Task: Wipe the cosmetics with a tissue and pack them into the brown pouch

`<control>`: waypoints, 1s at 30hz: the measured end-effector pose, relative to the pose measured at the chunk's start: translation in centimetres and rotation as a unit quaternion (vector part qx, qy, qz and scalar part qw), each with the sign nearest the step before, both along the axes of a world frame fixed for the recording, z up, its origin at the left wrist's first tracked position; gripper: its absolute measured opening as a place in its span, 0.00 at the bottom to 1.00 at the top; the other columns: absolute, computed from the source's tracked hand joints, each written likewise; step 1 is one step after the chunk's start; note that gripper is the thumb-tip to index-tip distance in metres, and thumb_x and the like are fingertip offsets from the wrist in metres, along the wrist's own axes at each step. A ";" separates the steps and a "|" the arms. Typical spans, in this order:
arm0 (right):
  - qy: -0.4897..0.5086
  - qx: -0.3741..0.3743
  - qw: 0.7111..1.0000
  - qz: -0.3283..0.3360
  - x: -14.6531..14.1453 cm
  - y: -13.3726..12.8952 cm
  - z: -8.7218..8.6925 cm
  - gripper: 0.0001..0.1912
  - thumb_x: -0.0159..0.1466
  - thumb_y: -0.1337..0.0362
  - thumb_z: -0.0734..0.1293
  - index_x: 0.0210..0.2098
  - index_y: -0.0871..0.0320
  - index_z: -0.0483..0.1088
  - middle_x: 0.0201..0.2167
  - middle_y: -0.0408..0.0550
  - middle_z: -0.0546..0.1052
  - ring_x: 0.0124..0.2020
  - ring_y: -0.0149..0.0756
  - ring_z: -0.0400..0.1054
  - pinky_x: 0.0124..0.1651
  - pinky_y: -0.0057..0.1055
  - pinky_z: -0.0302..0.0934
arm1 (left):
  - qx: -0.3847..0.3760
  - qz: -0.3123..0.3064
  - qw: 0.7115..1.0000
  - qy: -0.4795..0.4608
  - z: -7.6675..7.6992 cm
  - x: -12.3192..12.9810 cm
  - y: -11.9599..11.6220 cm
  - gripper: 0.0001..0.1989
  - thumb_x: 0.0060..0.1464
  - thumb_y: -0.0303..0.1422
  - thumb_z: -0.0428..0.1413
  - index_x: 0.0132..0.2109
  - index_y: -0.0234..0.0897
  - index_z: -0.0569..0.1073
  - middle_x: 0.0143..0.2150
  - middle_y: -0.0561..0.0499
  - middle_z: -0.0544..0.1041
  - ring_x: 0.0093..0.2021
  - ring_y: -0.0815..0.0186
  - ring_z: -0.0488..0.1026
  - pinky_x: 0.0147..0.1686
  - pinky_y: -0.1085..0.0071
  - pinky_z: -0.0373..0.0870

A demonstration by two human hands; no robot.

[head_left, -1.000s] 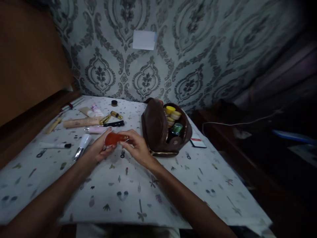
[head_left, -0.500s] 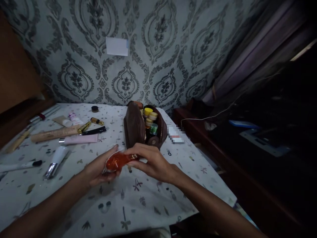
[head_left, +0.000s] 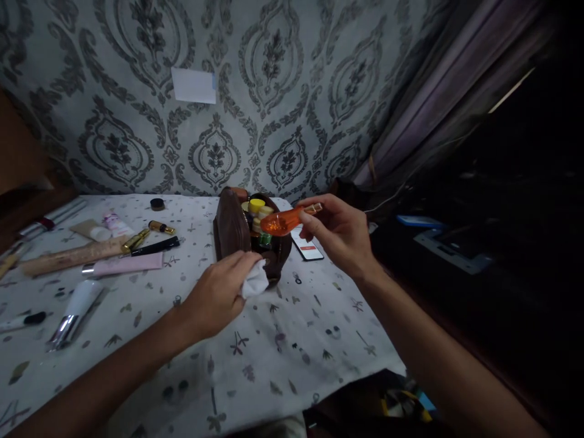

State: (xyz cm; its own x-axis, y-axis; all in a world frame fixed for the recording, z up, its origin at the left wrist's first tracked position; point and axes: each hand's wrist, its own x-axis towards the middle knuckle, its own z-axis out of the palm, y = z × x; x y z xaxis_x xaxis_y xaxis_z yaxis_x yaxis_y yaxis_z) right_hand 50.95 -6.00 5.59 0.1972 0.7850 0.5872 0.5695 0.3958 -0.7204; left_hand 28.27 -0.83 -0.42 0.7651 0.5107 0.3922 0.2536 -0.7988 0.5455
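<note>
My right hand [head_left: 344, 237] pinches an orange see-through bottle [head_left: 279, 223] by its gold-coloured neck end. The bottle lies tilted nearly sideways in the air, its rounded end over the mouth of a brown cosmetic bag [head_left: 229, 230]. Inside the unzipped bag are several small jars, among them one with a yellow lid [head_left: 257, 205] and one with a green lid [head_left: 265, 239]. My left hand [head_left: 216, 298] is closed on a bunched white cloth [head_left: 255, 281] in front of the bag and hides part of its lower front.
Left on the patterned tablecloth [head_left: 182, 389] lie a pink tube [head_left: 128, 264], a long beige tube [head_left: 77, 255], a white bottle with a silver cap [head_left: 75, 313] and a brush [head_left: 22, 320]. A black round pot [head_left: 157, 204] stands behind. A phone [head_left: 311, 251] lies right of the bag.
My right hand has lifted the orange bottle away from the left hand, up and right to above the bag. My left hand has kept the white cloth and turned over.
</note>
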 end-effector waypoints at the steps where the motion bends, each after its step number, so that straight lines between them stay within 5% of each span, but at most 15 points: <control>1: -0.013 -0.004 1.000 0.000 0.4 0.3 0.0 0.19 0.61 0.47 0.71 0.41 0.55 0.74 0.27 0.43 0.75 0.24 0.30 0.69 0.26 0.27 0.64 | 0.089 0.014 0.996 0.024 0.2 0.5 0.2 0.27 0.48 0.18 0.49 0.56 0.38 0.69 0.48 0.44 0.76 0.49 0.54 0.72 0.42 0.63 0.72; 5: -0.072 -0.027 0.997 0.008 1.5 1.5 0.2 0.21 0.62 0.45 0.70 0.42 0.57 0.73 0.32 0.45 0.77 0.28 0.32 0.71 0.30 0.28 0.65 | 0.295 0.070 0.949 0.085 0.9 2.1 1.5 0.29 0.49 0.17 0.49 0.59 0.32 0.70 0.51 0.39 0.74 0.50 0.51 0.69 0.42 0.60 0.72; 9: -0.142 -0.042 0.989 0.016 2.1 2.9 0.3 0.21 0.64 0.46 0.67 0.43 0.58 0.74 0.34 0.48 0.77 0.33 0.36 0.71 0.34 0.29 0.65 | 0.347 0.073 0.928 0.115 1.1 3.1 2.7 0.30 0.54 0.16 0.46 0.64 0.34 0.67 0.55 0.37 0.72 0.54 0.50 0.66 0.47 0.56 0.70; 20: -0.321 -0.097 0.941 0.047 2.6 4.8 0.6 0.11 0.68 0.60 0.64 0.41 0.62 0.72 0.32 0.47 0.77 0.32 0.33 0.66 0.36 0.28 0.55 | 0.278 0.054 0.948 0.147 1.5 3.8 4.1 0.32 0.48 0.15 0.48 0.61 0.34 0.69 0.57 0.40 0.75 0.55 0.52 0.68 0.45 0.57 0.67; 30: -0.438 -0.192 0.859 0.182 3.3 5.8 2.0 0.06 0.67 0.65 0.64 0.40 0.60 0.72 0.31 0.45 0.76 0.30 0.32 0.65 0.35 0.28 0.51 | 0.191 0.011 0.981 0.042 0.2 2.6 5.2 0.36 0.40 0.15 0.47 0.59 0.35 0.70 0.56 0.41 0.72 0.58 0.51 0.65 0.51 0.54 0.70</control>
State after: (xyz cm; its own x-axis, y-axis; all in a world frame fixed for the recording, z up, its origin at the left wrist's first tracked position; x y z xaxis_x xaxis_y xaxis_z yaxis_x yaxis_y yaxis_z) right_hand 54.29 -0.20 7.55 -0.4883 0.8699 0.0692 0.8484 0.4919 -0.1955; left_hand 30.91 4.40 -0.18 0.7932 0.3562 0.4939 0.3051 -0.9344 0.1839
